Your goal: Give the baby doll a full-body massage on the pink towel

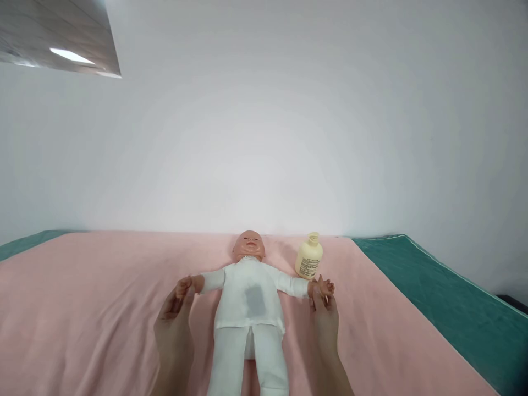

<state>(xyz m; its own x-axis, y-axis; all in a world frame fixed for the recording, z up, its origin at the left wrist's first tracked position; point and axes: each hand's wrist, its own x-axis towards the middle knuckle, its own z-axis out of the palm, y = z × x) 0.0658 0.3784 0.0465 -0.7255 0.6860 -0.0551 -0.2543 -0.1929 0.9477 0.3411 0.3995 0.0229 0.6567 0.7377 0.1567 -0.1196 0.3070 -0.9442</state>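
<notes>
A baby doll (233, 302) in a white top and white trousers lies face up on a pink cloth (111, 308), its arms stretched out to both sides. My left hand (176, 319) is closed on the doll's hand at the left. At the right, my right hand (325, 316) grips the doll's other wrist between thumb and fingers, with the doll's small fingers showing above. A grey patch shows on the front of the doll's top. Just beyond that wrist stands a pale yellow pump bottle (309, 257).
Green covering (437, 291) shows beside the pink cloth at the right, and a strip of it at the far left. A white wall (264, 121) rises behind. A reflective panel (61, 33) hangs at the upper left.
</notes>
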